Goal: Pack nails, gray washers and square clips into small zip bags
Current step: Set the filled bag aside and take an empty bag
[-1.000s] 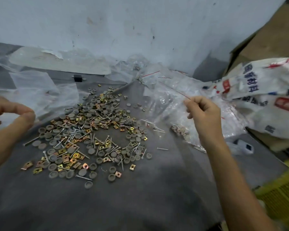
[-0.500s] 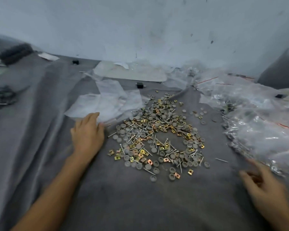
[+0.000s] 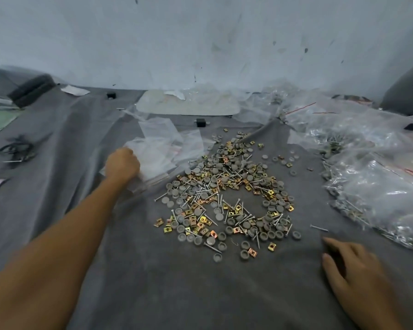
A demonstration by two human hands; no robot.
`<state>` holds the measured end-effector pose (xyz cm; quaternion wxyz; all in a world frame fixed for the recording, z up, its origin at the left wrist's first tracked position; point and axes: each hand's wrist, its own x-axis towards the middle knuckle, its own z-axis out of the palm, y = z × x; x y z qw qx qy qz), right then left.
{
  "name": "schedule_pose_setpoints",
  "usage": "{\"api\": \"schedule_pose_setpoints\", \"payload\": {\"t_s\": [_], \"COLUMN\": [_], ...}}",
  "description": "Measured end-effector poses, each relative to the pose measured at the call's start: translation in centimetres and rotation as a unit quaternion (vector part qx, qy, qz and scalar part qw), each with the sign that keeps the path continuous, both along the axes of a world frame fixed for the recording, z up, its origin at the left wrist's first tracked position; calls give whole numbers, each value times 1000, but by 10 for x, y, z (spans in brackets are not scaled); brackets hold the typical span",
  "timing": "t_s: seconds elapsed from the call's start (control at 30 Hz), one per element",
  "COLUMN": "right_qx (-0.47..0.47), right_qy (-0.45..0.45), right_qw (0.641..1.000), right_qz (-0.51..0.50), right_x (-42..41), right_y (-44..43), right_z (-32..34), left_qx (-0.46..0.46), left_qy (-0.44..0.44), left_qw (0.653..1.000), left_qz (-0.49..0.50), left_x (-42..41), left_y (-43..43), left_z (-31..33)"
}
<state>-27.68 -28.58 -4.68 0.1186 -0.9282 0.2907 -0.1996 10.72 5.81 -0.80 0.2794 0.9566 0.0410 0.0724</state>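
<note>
A loose pile [image 3: 227, 198] of nails, gray washers and gold square clips lies on the grey cloth [image 3: 200, 294] in the middle. Left of the pile sits a stack of empty small zip bags [image 3: 160, 151]. My left hand [image 3: 122, 163] reaches onto the near-left corner of that stack with its fingers curled down into the plastic, gripping a bag; the fingertips are hidden. My right hand [image 3: 353, 270] rests on the cloth at the lower right, fingers relaxed and spread, holding nothing. A single nail [image 3: 318, 227] lies just beyond it.
A heap of filled clear bags [image 3: 367, 175] covers the right side. A flat pale plastic sheet [image 3: 188, 106] lies by the white wall at the back. Small black blocks [image 3: 200, 122] sit behind the pile, and dark tangled items [image 3: 16, 150] lie at the far left.
My right hand left the bag heap and came down onto the cloth. My left hand moved onto the empty bag stack, and its fingers have curled from flat into the plastic.
</note>
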Motion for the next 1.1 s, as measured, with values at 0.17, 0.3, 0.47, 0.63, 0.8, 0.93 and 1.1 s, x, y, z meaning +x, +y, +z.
{"api": "schedule_pose_setpoints", "payload": {"t_s": [0.17,0.3,0.47,0.63,0.8,0.93,1.1], "right_qx": [44,145,322,407,395,378,273], "right_qy": [-21,-125,-171,-17,-19,-29,21], "right_qw": [998,973,891,836,835,835,847], "right_qz": [27,131,271,367,384,398,456], "right_x": [-2,11,72,121,149,159,164], "right_y": [-3,29,71,91,108,112,102], "right_z": [-2,35,106,134,129,124,127], "left_qx": [-93,-211,-278,-278,-274,-314,-301], "left_qy": [-137,-153,-116,-118,-106,-80,-86], "left_qw": [984,942,878,850,845,837,839], "left_qz": [-71,-213,-373,-432,-446,-441,-445], "left_x": [-37,-108,-169,-175,-177,-181,-181], "left_y": [-13,-33,-42,-45,-38,-33,-30], "left_z": [34,48,48,37,24,17,14]}}
